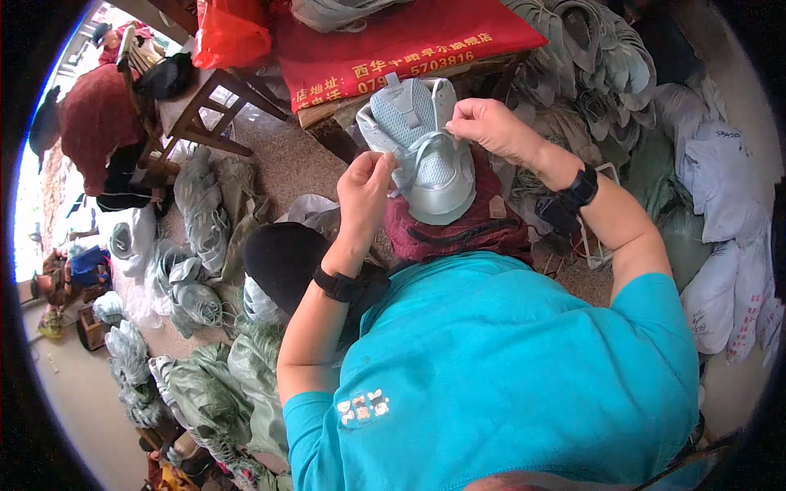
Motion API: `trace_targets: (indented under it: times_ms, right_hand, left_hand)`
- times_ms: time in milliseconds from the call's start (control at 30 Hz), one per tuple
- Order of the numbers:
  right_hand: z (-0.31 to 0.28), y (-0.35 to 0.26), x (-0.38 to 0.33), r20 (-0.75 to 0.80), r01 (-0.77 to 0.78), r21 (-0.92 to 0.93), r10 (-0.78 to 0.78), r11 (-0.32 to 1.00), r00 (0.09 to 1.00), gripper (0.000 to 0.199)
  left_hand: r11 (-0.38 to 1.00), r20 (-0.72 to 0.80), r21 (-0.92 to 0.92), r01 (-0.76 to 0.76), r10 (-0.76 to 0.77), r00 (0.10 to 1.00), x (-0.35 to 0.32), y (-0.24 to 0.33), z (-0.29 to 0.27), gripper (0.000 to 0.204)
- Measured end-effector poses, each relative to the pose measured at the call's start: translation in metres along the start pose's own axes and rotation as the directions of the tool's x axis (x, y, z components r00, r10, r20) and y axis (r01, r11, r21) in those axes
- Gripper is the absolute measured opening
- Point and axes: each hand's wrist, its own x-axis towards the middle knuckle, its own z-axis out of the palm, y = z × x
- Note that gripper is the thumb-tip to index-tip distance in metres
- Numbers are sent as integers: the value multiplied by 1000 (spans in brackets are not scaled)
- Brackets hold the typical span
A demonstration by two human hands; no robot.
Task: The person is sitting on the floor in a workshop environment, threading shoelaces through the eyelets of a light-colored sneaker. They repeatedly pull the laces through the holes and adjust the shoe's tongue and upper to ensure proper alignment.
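Observation:
A pale grey-blue shoe upper (442, 200) lies in front of me, its rounded toe toward my body and its padded tongue (401, 106) pointing away. It rests partly on dark red cloth (417, 237) by my lap. A light lace (426, 146) runs across the shoe's throat. My left hand (366, 186) pinches the lace at the shoe's left side, thumb and forefinger together. On the other side, my right hand (494, 127) is raised a little higher, fingertips closed on the lace near the eyelets. The exact bits between the fingertips are too small to see.
Just beyond the shoe stands a low table with a red cloth (393, 53). Bundled shoe uppers (589, 49) are heaped at the right, with white sacks (716, 188) beyond. A wooden chair (201, 114), more bundles (196, 213) and green sacks (205, 385) are at the left.

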Motion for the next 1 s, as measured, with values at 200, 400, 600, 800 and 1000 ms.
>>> trace_targets:
  times_ms: [200,400,600,800,1000]
  right_hand:
    - [8,-30,3,-29,182,-585,-244,790,969,17]
    - [-1,-42,6,163,304,-708,-272,638,948,16]
    - [-9,-59,4,376,494,-816,-374,300,848,20]
    - [-22,-69,35,613,695,-667,-331,269,717,30]
    - [-29,-55,40,603,692,-642,-339,331,722,21]
  left_hand:
    - [996,-38,89,-8,11,999,4,-3,0,22]
    - [845,-130,497,-198,298,946,7,-6,6,20]
    - [452,114,834,-315,418,901,9,27,10,11]
    - [132,509,779,-613,440,740,29,72,-12,23]
    - [115,651,702,-703,296,699,45,67,-29,17]
